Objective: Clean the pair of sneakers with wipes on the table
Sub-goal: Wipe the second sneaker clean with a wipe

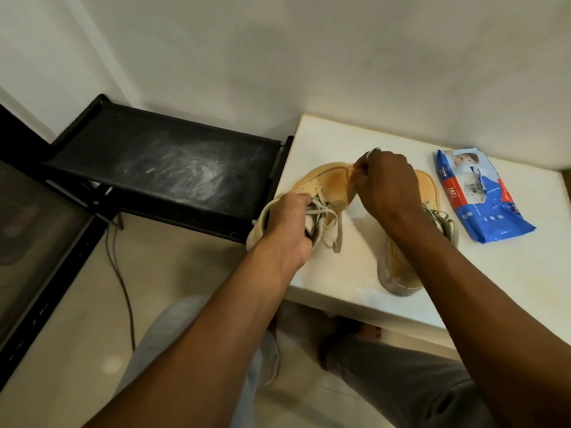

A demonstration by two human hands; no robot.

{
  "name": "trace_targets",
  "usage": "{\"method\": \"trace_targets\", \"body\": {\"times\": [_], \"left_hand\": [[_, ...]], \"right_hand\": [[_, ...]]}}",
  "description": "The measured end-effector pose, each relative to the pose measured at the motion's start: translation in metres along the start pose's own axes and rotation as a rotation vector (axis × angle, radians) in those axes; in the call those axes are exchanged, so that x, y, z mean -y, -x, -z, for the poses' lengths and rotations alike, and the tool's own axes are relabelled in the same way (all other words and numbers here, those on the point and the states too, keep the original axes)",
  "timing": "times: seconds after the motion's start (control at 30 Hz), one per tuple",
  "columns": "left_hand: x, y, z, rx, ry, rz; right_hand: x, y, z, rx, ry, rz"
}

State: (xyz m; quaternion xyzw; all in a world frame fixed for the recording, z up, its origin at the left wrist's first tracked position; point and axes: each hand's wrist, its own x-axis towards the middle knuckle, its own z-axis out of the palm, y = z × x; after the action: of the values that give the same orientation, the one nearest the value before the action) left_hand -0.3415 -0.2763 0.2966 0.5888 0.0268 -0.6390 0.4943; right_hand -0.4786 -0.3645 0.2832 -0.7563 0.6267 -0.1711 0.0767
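Two tan sneakers with pale laces lie on the white table [340, 267]. My left hand [287, 230] grips the left sneaker [327, 183] around its opening and laces, holding it tilted at the table's left edge. My right hand [386, 183] has its fingers curled around a small wipe [358, 169] that is mostly hidden, pressed against the toe of that sneaker. The right sneaker [401, 267] rests on the table under my right forearm, partly covered by it. A blue and red pack of wipes [482, 196] lies at the table's right.
A black fabric-shelf rack [160, 168] with whitish dust marks stands left of the table against the white wall. A grey cable [120, 273] trails on the tiled floor. My legs and bare feet are below the table's front edge.
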Motion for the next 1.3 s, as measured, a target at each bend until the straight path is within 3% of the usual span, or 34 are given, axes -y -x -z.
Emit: {"method": "trace_targets", "body": {"times": [0.23,0.4,0.63,0.83,0.93,1.03,1.3], "left_hand": [[0.003,0.011,-0.002,-0.074,-0.383,-0.178],[0.002,0.014,-0.003,-0.091,-0.519,-0.17],[0.003,0.013,-0.009,-0.171,-0.577,-0.097],[0.005,0.012,-0.011,-0.136,-0.617,-0.118],[0.004,0.016,-0.012,-0.181,-0.594,-0.105],[0.005,0.015,-0.013,-0.123,-0.595,-0.13],[0.004,0.017,-0.017,-0.199,-0.701,-0.017]], "right_hand": [[-0.008,-0.007,0.002,-0.006,-0.046,0.01],[-0.009,-0.009,0.008,0.055,-0.072,-0.037],[0.009,-0.003,0.011,0.031,-0.154,0.041],[0.029,0.009,0.008,0.133,-0.154,0.239],[0.02,0.006,0.01,0.075,-0.052,0.22],[0.005,0.0,0.016,0.041,0.045,0.146],[0.032,0.016,0.008,0.115,-0.1,0.251]]}}
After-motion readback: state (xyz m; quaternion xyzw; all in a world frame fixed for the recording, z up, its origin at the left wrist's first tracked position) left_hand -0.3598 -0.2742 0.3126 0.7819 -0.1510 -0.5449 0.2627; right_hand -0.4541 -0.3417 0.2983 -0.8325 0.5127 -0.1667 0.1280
